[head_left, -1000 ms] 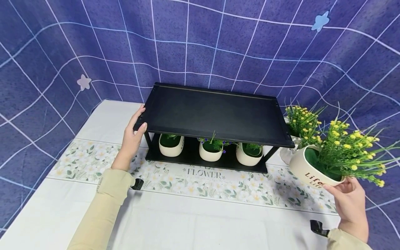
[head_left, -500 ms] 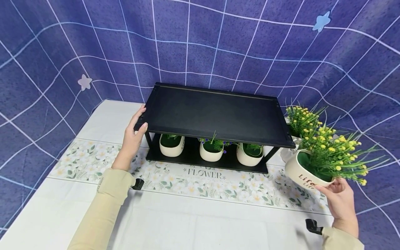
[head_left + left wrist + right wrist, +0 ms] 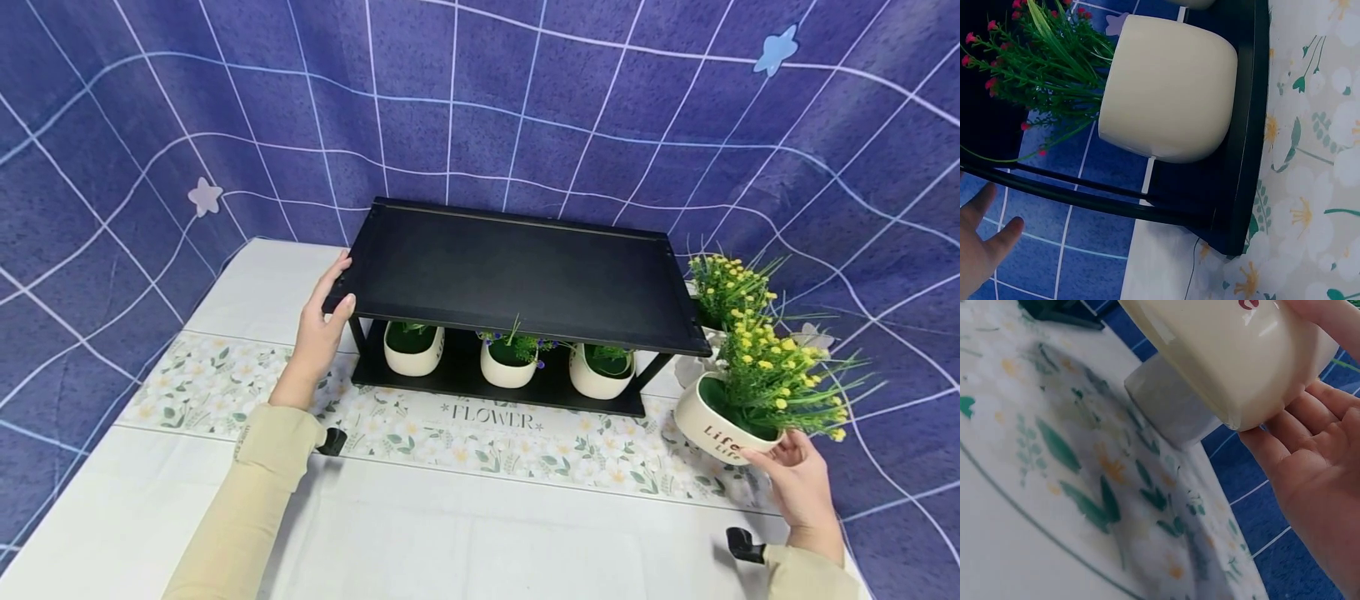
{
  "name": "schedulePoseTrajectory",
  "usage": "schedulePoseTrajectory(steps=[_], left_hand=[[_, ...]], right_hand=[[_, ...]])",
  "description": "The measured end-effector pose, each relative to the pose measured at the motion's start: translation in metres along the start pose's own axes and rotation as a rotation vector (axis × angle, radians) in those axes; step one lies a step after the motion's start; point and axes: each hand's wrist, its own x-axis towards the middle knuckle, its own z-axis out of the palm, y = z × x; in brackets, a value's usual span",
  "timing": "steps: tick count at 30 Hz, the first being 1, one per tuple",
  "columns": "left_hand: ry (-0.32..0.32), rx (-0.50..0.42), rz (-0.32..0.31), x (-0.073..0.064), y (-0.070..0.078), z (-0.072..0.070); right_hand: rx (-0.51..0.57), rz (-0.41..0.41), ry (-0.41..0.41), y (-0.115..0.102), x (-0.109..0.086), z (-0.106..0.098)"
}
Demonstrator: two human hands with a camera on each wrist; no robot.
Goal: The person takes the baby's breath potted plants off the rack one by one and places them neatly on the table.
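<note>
My right hand (image 3: 801, 486) holds a cream flowerpot (image 3: 726, 427) by its right side, thumb on the front and fingers beneath. Yellow artificial flowers (image 3: 772, 367) spill from it, and the pot tilts to the right with "Life" lettered on it. In the right wrist view the same pot (image 3: 1241, 356) hangs above the cloth. My left hand (image 3: 318, 333) rests on the left end of a black two-tier shelf (image 3: 517, 275), its fingers fairly straight and spread along the top board's edge. Under that board, the left cream pot (image 3: 1172, 87) bears pink flowers in the left wrist view.
On the lower board stand a middle pot (image 3: 507, 364) with blue-purple flowers and a right pot (image 3: 600, 372). Another yellow-flowered plant (image 3: 723, 287) is behind the held one, right of the shelf. A white floral cloth (image 3: 465, 517) covers the table; a blue gridded curtain (image 3: 480, 100) hangs behind.
My right hand has carried the yellow-flowered pot leftward and slightly lower, closer to the shelf. The pot leans less than before. My left hand stays on the shelf's edge.
</note>
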Motion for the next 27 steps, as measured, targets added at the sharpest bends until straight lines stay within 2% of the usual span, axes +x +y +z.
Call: schedulePoseTrajectory(steps=[14,20,22,27], left_hand=[[0.005,-0.003,0.005,0.000,-0.003,0.000],[0.015,-0.001,0.025,0.005,-0.031,0.000],[0.010,0.004,0.018,0.005,-0.026,-0.001],[-0.001,-0.004,-0.006,0.001,0.000,0.000]], right_hand=[[-0.111,0.045,-0.040,0.019,0.001,-0.017],[-0.137,0.076,-0.027,0.024,0.001,-0.022],[-0.129,0.078,-0.029,0.025,0.000,-0.023],[-0.114,0.088,-0.051,0.025,0.001,-0.027]])
